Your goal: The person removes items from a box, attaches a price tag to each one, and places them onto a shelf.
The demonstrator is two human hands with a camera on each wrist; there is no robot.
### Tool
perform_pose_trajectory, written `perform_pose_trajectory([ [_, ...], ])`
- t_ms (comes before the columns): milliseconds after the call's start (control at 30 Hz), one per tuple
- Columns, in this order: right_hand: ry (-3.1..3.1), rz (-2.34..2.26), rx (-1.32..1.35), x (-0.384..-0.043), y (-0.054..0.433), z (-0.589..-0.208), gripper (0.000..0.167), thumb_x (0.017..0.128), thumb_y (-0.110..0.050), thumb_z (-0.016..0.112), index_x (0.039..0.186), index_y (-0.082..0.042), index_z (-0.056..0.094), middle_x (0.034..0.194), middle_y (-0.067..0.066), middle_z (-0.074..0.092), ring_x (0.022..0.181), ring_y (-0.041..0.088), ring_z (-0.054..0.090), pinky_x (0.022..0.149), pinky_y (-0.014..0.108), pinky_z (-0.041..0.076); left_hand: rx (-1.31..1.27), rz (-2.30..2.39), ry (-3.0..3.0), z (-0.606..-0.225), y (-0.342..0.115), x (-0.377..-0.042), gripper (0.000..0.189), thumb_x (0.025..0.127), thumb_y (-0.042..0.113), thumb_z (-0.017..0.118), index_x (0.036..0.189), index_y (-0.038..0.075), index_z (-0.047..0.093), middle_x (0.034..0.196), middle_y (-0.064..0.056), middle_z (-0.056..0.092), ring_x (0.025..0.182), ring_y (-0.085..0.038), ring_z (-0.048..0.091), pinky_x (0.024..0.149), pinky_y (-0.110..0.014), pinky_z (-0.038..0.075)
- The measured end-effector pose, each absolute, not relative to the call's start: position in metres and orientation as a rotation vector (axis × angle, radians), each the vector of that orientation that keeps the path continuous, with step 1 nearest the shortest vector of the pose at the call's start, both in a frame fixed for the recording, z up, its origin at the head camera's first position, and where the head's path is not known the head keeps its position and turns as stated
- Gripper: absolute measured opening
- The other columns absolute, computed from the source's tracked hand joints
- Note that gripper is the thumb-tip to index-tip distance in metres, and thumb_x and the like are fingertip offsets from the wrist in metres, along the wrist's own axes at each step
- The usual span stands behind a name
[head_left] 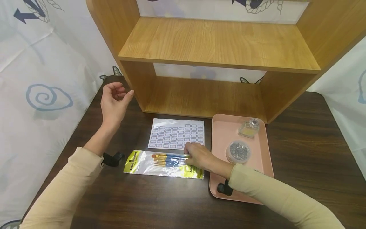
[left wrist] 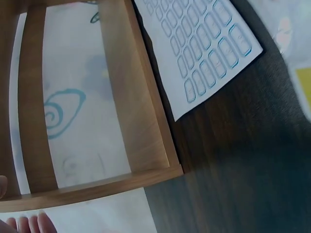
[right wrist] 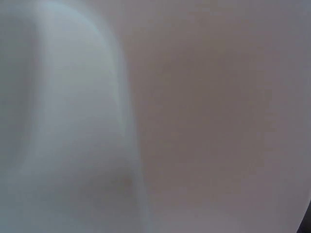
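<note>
A clear pack of paintbrushes (head_left: pixel 168 168) with yellow ends lies flat on the dark table. My right hand (head_left: pixel 201 156) grips it near its right end, thumb and fingers bent about the blue brush handles. A small white label shows on the pack beside the thumb. Just behind lies a white sheet of labels (head_left: pixel 171 133), partly covered by the right fingers. My left hand (head_left: pixel 113 103) is raised beside the shelf's left side, its fingers loosely bent with nothing visible in them; its fingertips (left wrist: pixel 36 223) show in the left wrist view.
A wooden shelf (head_left: pixel 217 44) stands at the back of the table (head_left: pixel 137 203). The pink tray (head_left: pixel 226 125) on the right, partly under my right forearm, holds a glass bottle (head_left: pixel 248 128) and a round tub (head_left: pixel 239 151) of silvery pieces. The right wrist view is blurred.
</note>
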State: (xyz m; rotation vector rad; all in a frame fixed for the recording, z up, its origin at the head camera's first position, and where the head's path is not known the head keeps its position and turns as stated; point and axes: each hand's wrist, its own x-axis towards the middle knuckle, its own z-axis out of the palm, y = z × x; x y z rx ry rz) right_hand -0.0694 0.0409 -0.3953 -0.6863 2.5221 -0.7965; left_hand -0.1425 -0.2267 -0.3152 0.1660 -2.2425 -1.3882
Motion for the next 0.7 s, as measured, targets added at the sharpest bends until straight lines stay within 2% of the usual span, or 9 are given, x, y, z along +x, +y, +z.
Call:
perform_pose_trajectory([
  [200, 2.555, -0.728, -0.704, -0.069, 0.041, -0.393, 0.019, 0.078, -0.014, 0.076, 0.082, -0.008, 0.058, 0.077, 0.000, 0.050, 0.070, 0.015, 0.045, 0.061, 0.028, 0.040, 0.193, -1.394, -2.254, -0.310, -0.228, -0.159, 0.048, 0.084, 0.020, 0.070, 0.124, 0.008, 0.048, 0.115, 0.003, 0.049, 0.107, -0.010, 0.050, 0.087, -0.022, 0.047],
  [367, 2.581, -0.673, -0.703, -0.070, 0.040, -0.394, 0.019, 0.077, -0.016, 0.076, 0.078, -0.011, 0.058, 0.077, 0.000, 0.049, 0.070, 0.015, 0.045, 0.061, 0.028, 0.039, 0.132, -1.451, -2.274, -0.306, -0.226, -0.170, 0.052, 0.085, 0.018, 0.069, 0.132, 0.011, 0.046, 0.131, -0.003, 0.052, 0.118, -0.015, 0.052, 0.095, -0.030, 0.046],
  [700, 2.577, -0.624, -0.708, -0.073, 0.038, -0.393, 0.020, 0.077, -0.018, 0.077, 0.081, -0.013, 0.058, 0.073, -0.003, 0.053, 0.068, 0.013, 0.047, 0.059, 0.026, 0.039, 0.111, -1.399, -2.317, -0.306, -0.224, -0.180, 0.042, 0.089, 0.011, 0.063, 0.130, 0.013, 0.054, 0.125, -0.008, 0.061, 0.113, -0.018, 0.060, 0.092, -0.029, 0.049],
])
